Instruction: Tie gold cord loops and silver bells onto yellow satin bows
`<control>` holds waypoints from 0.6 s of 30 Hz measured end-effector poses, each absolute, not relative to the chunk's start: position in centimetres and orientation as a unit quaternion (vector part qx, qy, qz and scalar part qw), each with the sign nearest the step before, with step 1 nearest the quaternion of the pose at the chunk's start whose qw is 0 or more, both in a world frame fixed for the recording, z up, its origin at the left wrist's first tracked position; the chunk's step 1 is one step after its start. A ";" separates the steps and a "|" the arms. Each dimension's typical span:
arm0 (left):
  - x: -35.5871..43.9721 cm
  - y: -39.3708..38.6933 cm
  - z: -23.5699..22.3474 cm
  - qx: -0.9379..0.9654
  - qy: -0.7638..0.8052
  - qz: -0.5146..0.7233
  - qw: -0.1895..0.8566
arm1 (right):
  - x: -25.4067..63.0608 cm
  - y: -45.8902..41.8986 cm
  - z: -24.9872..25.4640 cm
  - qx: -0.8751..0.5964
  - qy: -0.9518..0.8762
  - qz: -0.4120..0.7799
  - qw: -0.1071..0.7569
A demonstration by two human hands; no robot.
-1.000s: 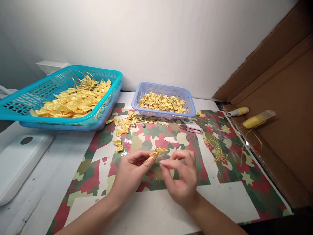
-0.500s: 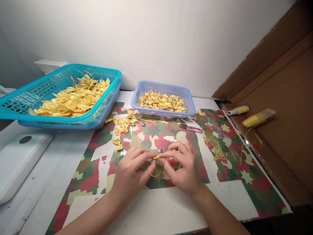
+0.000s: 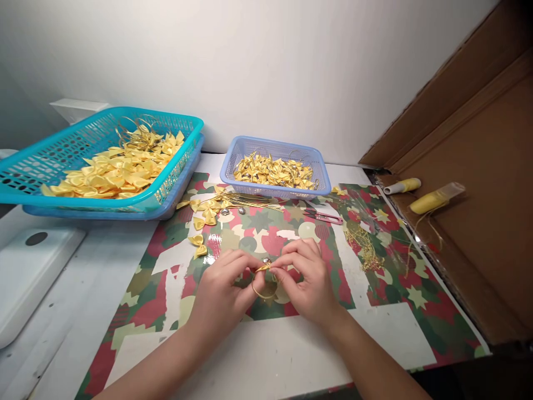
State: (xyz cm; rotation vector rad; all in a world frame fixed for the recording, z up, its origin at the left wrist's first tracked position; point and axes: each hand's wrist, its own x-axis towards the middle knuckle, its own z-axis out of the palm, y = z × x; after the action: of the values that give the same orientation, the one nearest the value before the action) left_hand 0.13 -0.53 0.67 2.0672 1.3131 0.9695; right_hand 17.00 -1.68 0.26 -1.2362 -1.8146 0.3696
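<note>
Left hand [image 3: 222,286]: fingers are pinching the yellow bow [image 3: 263,268] above the tabletop [image 3: 270,355]
Right hand [image 3: 310,283]: fingers are pinching its 3 o'clock end
Silver bell [image 3: 267,260]: showing at the bow's 12 o'clock
Gold wire loop [image 3: 263,296]: curving toward 6 o'clock
Lavender basket [image 3: 326,172]: holding bows, 12 o'clock from hands
Teal basket [image 3: 195,123]: holding bows, 10 o'clock

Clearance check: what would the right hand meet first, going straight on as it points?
The yellow bow, which the right hand seems to pinch, then likely the left hand; depth is unclear.
</note>
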 end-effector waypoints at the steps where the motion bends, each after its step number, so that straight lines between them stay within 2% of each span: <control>1: 0.1 -0.6 0.7 0.756 0.488 0.352 0.258 | 17.0 -1.7 0.3 -0.501 -0.725 0.162 0.444; 6: 0.0 -0.6 0.6 0.727 0.515 0.328 0.313 | 16.9 -1.5 0.2 -0.514 -0.706 0.231 0.428; 11: 0.0 -0.5 0.5 0.712 0.524 0.319 0.341 | 16.8 -1.4 0.0 -0.510 -0.696 0.252 0.439; 18: 0.0 -0.2 0.0 0.671 0.560 0.281 0.397 | 17.7 -1.1 -0.1 -0.492 -0.585 0.334 0.552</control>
State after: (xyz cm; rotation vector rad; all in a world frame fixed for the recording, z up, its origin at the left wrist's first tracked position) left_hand 0.01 -0.23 -0.04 1.6991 1.4181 0.7123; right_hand 17.73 -1.12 -0.06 -1.1641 -1.3831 0.7904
